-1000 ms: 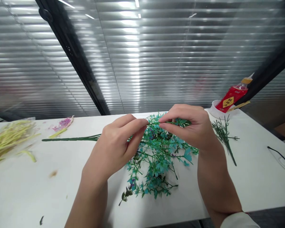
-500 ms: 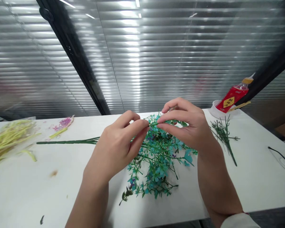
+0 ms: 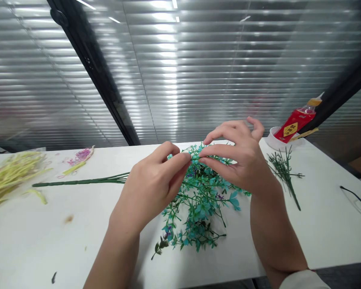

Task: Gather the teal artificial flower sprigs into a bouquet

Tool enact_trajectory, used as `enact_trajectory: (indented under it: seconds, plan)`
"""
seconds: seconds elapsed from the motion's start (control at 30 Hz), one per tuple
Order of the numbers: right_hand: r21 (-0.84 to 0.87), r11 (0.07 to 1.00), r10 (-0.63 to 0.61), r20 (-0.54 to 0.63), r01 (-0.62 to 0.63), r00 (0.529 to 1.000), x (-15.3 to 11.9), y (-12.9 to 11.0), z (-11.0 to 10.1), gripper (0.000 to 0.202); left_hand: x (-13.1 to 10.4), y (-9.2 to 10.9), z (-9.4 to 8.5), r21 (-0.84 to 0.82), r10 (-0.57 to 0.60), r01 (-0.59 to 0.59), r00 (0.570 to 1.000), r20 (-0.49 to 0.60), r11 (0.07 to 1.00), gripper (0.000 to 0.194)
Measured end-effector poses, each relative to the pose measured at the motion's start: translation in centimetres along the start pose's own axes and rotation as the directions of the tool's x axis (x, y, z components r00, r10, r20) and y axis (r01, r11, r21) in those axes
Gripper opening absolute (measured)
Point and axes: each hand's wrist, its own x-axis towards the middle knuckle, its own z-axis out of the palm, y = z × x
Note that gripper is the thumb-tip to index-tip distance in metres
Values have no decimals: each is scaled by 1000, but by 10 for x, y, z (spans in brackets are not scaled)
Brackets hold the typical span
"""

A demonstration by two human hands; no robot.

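Observation:
A bunch of artificial flowers (image 3: 203,208) with blue-green blossoms and a few purple ones lies on the white table. Its long green stem (image 3: 75,183) points left and passes behind my left hand (image 3: 152,184). Between thumb and index finger, my left hand pinches a thin green flower stem (image 3: 195,159) above the bunch. Just to the right, my right hand (image 3: 240,156) pinches the same stem with thumb and index finger, its other fingers raised and spread. The fingertips of both hands are close together, and the exact grip points are partly hidden.
Yellow strips in a clear bag (image 3: 15,172) lie at the left, near a small pink-and-yellow bundle (image 3: 81,156). At the right are loose green sprigs (image 3: 284,172), a white tub (image 3: 275,140) and a tilted red bottle (image 3: 295,124). Thin black-tipped wires (image 3: 355,198) lie near the right edge.
The long green stem has slid left. My left hand has shifted slightly right, closer to my right fingertips. The outer fingers of my right hand have lifted and spread.

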Motion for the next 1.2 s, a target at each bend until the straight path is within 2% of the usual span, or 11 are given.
enact_trajectory:
  seconds: [0.27,0.6,0.73,0.83,0.9,0.97,1.07,1.13,1.2]
  plan:
    - [82,997,0,65,-6,998,-1,2,0,9,1,5,2,72,10,-9,1000,-12,997,12]
    - [148,989,7,86,-20,996,-2,4,3,9,2,7,4,184,50,-48,999,-5,982,16]
    - [157,987,22,105,-39,994,-1,5,6,9,3,6,5,210,3,-8,1000,27,978,15]
    - [156,985,48,128,-68,991,-1,8,8,9,4,4,7,178,-63,45,994,94,983,19]
    - [169,981,77,115,-96,990,0,11,8,7,4,1,6,132,-100,80,983,151,988,24]
    - [205,970,114,82,-128,990,1,16,6,16,4,-3,5,104,-128,111,977,171,988,30]
    - [280,939,197,42,-201,980,0,25,1,40,3,-9,1,102,-158,148,982,99,984,42]
    - [294,911,289,44,-289,956,-2,31,-1,43,2,-12,-2,119,-168,162,985,42,980,47]
    - [253,886,375,105,-390,921,-5,38,-1,38,1,-14,-3,153,-173,167,985,23,974,44]
